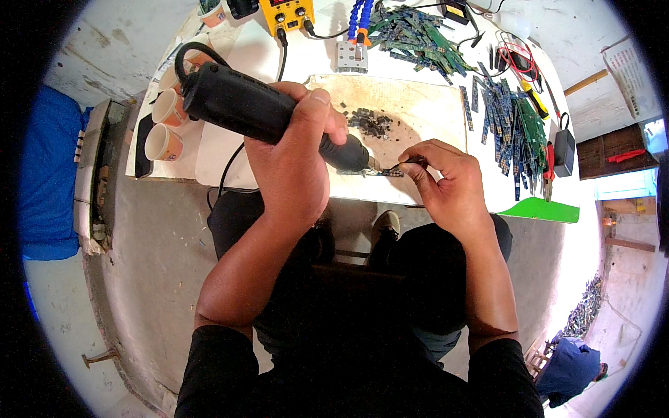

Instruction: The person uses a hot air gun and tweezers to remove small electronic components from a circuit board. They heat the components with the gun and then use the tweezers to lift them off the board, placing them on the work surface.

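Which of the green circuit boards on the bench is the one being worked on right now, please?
The narrow strip board at the mat's front edge, under the hot-air gun's nozzle and the right hand's tweezers; the others lie in heaps behind and right.

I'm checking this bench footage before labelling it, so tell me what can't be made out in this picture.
All in the head view:
- The tweezers: mostly hidden inside the right hand; only the thin tip shows.
- The hot air tool: its nozzle tip is too small and dark to see clearly; its middle is covered by the left hand.
- The small circuit strip: too small to read any parts.
- The pile of dark chips: too small to count.
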Available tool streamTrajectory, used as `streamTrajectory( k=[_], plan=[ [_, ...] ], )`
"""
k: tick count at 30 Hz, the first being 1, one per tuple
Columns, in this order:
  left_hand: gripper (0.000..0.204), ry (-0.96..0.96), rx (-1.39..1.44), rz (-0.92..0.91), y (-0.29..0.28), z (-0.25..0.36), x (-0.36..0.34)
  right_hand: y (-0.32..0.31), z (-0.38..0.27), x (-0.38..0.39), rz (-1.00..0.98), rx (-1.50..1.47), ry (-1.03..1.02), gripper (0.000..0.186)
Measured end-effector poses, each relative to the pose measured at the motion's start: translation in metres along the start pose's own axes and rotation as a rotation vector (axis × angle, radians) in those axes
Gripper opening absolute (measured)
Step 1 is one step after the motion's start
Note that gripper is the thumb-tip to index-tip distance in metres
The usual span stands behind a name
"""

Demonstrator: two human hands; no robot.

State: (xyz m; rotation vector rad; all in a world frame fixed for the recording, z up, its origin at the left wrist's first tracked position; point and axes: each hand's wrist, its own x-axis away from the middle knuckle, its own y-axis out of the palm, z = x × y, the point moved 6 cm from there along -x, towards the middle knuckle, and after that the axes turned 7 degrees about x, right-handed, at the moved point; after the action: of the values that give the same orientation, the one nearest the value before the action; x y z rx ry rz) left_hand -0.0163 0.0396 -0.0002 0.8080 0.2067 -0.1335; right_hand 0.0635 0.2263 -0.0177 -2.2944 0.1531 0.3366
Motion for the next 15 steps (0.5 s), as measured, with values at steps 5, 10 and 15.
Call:
streamTrajectory(
  k=[5, 10, 15],
  plan=[
    [0.008, -0.010, 0.008, -0.003, 0.0005, 0.0005, -0.0002, -0.0013, -0.0021, -0.0001, -0.003, 0.006, 0.007, 0.012],
    [0.008, -0.003, 0.002, -0.009, 0.0003, 0.0011, -0.0003, -0.0011, -0.0013, 0.0003, 0.006, -0.002, -0.005, 0.012],
    [0.008, -0.003, 0.002, -0.005, 0.0002, 0.0020, -0.0005, -0.0021, -0.0034, 0.0000, 0.014, 0.003, -0.022, 0.012]
  ],
)
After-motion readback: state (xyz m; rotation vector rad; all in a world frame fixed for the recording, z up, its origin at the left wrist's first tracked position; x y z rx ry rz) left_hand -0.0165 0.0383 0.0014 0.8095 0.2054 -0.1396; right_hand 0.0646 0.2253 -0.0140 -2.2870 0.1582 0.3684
